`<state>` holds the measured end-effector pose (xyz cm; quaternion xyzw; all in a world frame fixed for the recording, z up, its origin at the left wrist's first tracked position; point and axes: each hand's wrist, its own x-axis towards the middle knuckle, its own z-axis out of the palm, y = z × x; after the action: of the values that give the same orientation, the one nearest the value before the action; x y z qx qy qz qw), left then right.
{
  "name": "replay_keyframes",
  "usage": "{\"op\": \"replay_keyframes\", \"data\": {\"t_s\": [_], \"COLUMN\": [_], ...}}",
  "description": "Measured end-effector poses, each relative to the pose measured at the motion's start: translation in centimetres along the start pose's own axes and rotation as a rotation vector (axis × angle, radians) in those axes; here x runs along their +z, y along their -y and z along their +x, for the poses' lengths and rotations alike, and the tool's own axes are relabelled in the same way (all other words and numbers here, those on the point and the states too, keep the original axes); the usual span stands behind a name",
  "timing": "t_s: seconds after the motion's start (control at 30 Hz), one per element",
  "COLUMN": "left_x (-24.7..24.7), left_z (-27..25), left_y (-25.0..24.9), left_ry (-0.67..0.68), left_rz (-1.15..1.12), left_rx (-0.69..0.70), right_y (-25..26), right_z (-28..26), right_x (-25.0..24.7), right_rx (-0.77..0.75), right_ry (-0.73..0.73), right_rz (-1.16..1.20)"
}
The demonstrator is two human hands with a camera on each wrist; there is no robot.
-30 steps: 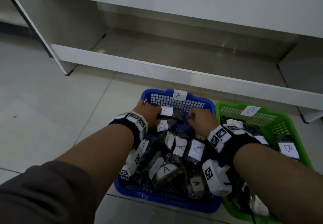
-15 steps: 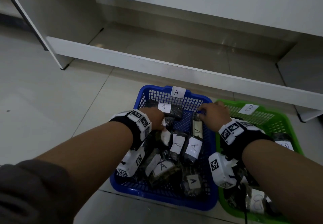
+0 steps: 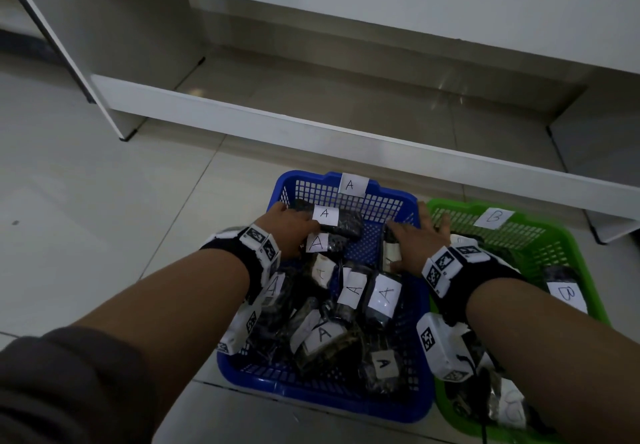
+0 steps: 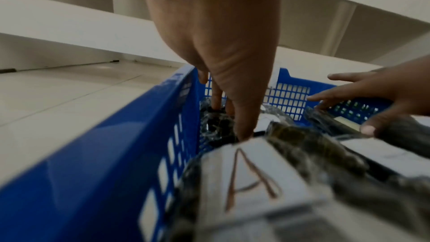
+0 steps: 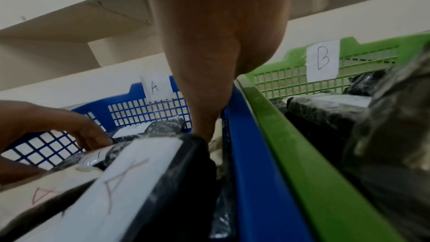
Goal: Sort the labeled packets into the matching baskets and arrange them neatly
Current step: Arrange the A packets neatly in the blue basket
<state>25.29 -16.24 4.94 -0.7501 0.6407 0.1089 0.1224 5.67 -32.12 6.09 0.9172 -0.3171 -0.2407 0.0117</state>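
**Packets fill the A and B baskets**

Packets [image 3: 384, 296] labeled A lie piled in the blue basket [image 3: 349, 398], which stands on the floor [image 3: 104, 236] touching the green basket [image 3: 540, 232] marked B. The left hand [image 3: 291, 227] reaches into the far left corner, fingers straight, its grip loose, touching the far packet [image 3: 341, 224]. The right hand [image 3: 415, 243] rests flat with fingers spread on an upright packet [image 3: 390, 253] by the blue basket's right wall. More packets [image 3: 566, 291] lie in the green basket. A white shelf [image 3: 311, 125] stands beyond.
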Motion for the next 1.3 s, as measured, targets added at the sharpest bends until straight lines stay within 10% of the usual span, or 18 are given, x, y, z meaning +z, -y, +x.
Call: {"op": "replay_keyframes", "data": {"t_s": [0.57, 0.8, 1.0, 1.13, 1.3], "left_x": [0.3, -2.7, -3.6, -2.6, -0.8], "left_z": [-0.6, 0.2, -0.2, 0.6, 0.1], "left_y": [-0.4, 0.0, 0.1, 1.4, 3.3], "left_ry": [-0.015, -0.488, -0.44, -0.409, -0.225], "left_rz": [0.003, -1.06, -0.6, -0.455, -0.011], "left_rx": [0.013, -0.164, 0.052, -0.058, -0.143], "right_y": [1.9, 5.7, 6.3, 5.2, 1.8], "right_z": [1.2, 0.7, 0.9, 1.6, 0.6], "right_x": [-3.1, -5.5, -4.0, -3.6, -3.3], "right_rx": [-0.011, -0.234, -0.276, -0.208, -0.124], "right_ry": [-0.445, -0.529, -0.425, -0.389, -0.082], "right_rz": [0.854, 0.895, 0.939, 0.902, 0.227]}}
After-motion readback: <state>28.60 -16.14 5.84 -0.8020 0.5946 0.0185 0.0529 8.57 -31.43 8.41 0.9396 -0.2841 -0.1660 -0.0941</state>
